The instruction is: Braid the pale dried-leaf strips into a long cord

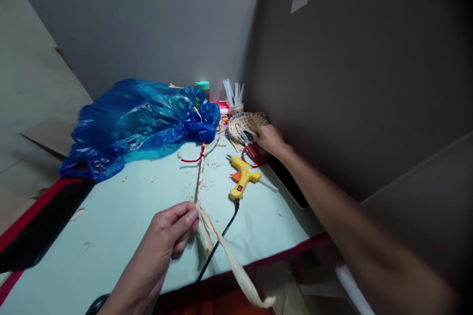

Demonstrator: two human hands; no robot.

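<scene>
My left hand (172,229) pinches the near end of a long braided straw strip (200,177) that runs away across the pale green table (121,216); loose strands hang over the front edge. A red cord (192,158) is tied around the braid's far part. My right hand (269,139) reaches to the back right and closes on the red-handled scissors (252,150) that lie by a small woven basket (246,124). A yellow glue gun (242,179) lies between the two hands, its black cable trailing off the table's front.
A crumpled blue plastic bag (136,120) fills the back left of the table. Behind it stand a green-lidded jar (202,87) and a cup of glue sticks (234,98). Walls close in at the back and right. Straw scraps litter the surface.
</scene>
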